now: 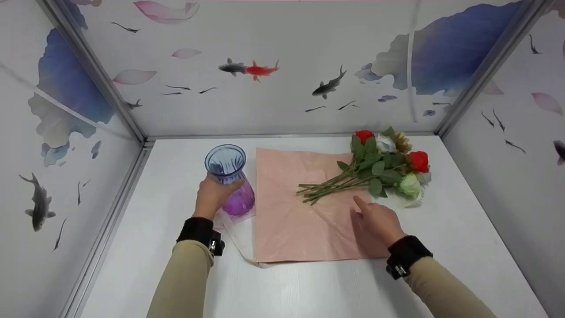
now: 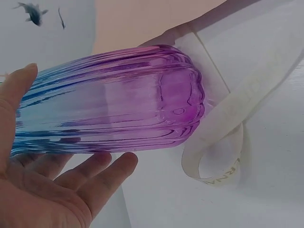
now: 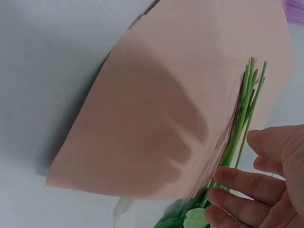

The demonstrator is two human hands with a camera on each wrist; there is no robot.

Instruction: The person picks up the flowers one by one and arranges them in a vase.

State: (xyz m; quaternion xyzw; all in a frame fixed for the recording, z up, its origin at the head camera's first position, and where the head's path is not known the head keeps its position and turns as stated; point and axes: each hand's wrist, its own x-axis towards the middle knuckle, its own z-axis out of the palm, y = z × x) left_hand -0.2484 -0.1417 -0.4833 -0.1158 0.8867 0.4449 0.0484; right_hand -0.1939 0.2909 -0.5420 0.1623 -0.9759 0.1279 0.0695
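My left hand (image 1: pixel 215 194) grips a ribbed glass vase (image 1: pixel 238 196), blue at the rim and purple at the base. In the left wrist view the thumb lies on one side of the vase (image 2: pixel 128 99) and the fingers on the other. My right hand (image 1: pixel 379 221) hovers over pink wrapping paper (image 1: pixel 291 229), fingers loosely extended and holding nothing. Just beyond it lies a bunch of flowers (image 1: pixel 384 165) with red, white and pale green blooms. Their green stems (image 3: pixel 244 109) cross the paper, close to my right fingertips in the right wrist view.
A pale ribbon (image 2: pixel 232 104) with faint lettering curls on the white table (image 1: pixel 309 291) by the vase's base. It runs along the paper's left edge. Printed wall panels (image 1: pixel 282 106) with metal-framed corners enclose the table at the back and both sides.
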